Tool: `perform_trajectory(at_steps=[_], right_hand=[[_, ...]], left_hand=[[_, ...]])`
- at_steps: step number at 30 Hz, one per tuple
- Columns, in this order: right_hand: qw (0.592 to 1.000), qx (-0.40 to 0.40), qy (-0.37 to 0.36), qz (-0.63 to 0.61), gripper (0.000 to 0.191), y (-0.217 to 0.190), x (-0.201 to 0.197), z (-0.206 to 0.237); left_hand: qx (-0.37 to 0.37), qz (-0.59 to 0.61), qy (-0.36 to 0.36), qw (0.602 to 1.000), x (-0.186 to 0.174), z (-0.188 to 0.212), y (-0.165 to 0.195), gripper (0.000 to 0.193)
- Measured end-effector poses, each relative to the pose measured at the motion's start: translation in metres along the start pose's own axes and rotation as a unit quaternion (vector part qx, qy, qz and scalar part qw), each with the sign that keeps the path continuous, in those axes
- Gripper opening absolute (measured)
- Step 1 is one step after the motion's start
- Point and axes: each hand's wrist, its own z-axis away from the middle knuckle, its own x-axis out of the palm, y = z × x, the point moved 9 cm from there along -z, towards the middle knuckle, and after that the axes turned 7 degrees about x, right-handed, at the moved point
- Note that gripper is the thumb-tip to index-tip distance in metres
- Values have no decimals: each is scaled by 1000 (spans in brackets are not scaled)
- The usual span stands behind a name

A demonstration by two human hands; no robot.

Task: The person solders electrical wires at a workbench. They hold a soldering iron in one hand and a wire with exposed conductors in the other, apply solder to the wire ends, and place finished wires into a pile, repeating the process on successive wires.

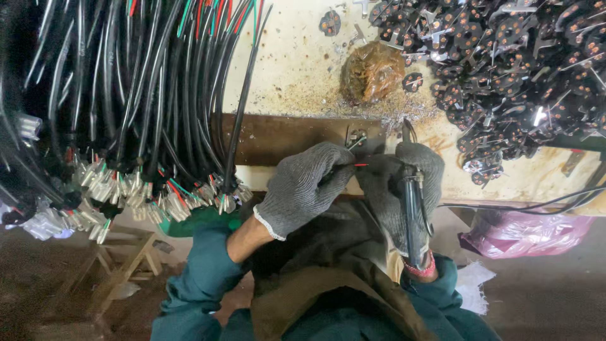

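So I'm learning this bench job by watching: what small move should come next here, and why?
Probably bring the soldering iron tip down onto the small metal fitting at the plate's edge. The left hand pinches a red wire with its end close to that fitting, and the right hand holds the iron with its tip just beside it. Whether they already touch is unclear.

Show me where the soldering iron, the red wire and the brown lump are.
soldering iron point(413, 215), head view, on its dark handle.
red wire point(360, 165), head view, on its bare tip.
brown lump point(372, 72), head view, on its middle.
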Motion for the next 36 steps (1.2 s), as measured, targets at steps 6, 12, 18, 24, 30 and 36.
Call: perform_trajectory(at_steps=[6,12,18,24,30,36], right_hand=[[997,40,63,28,16,1,-10,16],[902,172,118,-377,47,42,-9,35],[980,-30,195,-19,55,35,-18,36],[973,9,188,-133,48,55,-17,36],[958,23,210,-196,45,41,-22,28],[999,31,14,-11,38,24,2,13]], left_hand=[[-55,55,-2,997,4,-1,-5,15],[-18,91,65,994,-13,-21,18,13],[28,-177,156,971,-44,-49,21,14],[33,-217,132,967,-30,-88,16,15],[-10,-131,106,986,-43,-44,35,13],[-50,34,-21,998,-6,-12,14,12]])
